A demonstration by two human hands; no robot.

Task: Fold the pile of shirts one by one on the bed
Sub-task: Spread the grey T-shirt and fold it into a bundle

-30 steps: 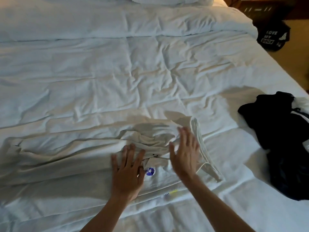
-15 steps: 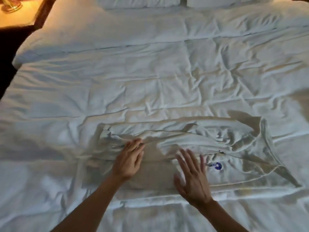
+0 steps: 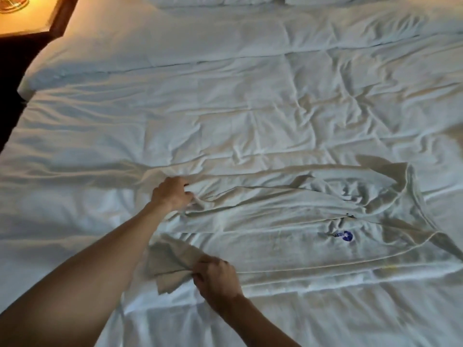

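White shirt lies lengthwise across the near half of the bed, collar end to the right, blue logo face up. Left hand has its fingers curled into the far hem corner; right hand pinches the near hem corner, bunched and slightly lifted. Looks like the hem-to-collar fold. Pull both corners taut, lift evenly, carry right in one line, land edges square, then smooth. Nightstand far left.

A bedroom: a big bed with white pillows, and a lit wooden nightstand beside the bed
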